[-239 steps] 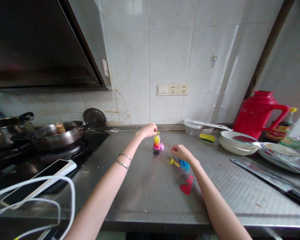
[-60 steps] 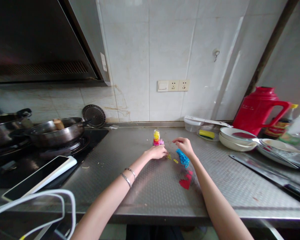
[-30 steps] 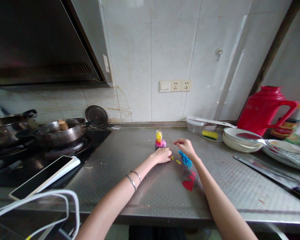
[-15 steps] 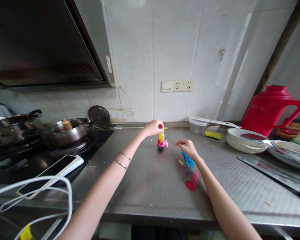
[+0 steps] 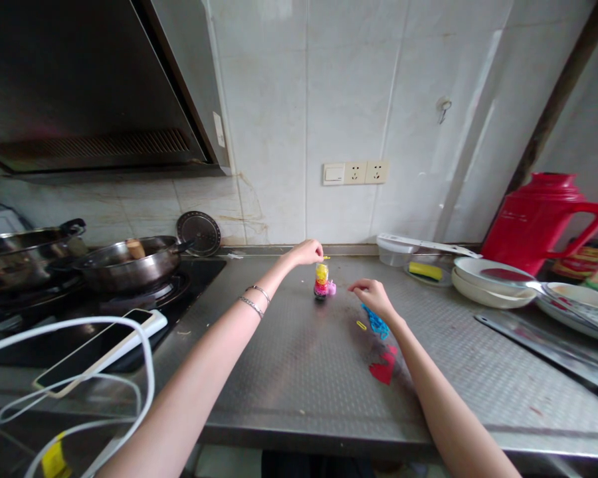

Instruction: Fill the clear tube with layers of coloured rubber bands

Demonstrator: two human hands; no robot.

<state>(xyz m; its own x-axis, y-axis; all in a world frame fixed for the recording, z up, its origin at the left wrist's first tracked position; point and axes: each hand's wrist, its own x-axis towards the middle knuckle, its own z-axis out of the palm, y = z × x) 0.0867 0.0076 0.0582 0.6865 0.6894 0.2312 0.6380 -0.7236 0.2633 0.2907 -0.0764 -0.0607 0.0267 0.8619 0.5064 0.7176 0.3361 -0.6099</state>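
Note:
My left hand is closed in a pinch on a small yellow paper clip, just above the mouth of a small clear bottle. Yellow, red and dark layers fill that bottle, and a pink figure sits against its right side. To the right, my right hand hovers with thumb and fingers pressed together; whatever is between them is too small to make out. Beneath that hand lies a pile of blue paper clips. Another yellow paper clip rests on the steel counter beside the pile.
Red torn pieces lie near the right forearm. Further right are a cleaver, stacked bowls, a yellow sponge and a red thermos. At left, a phone, white cable and pans sit around the stove.
My left hand has shifted slightly left, so the bottle's top shows more. The right hand has barely moved. The white cable at the left has swung a little to the right.

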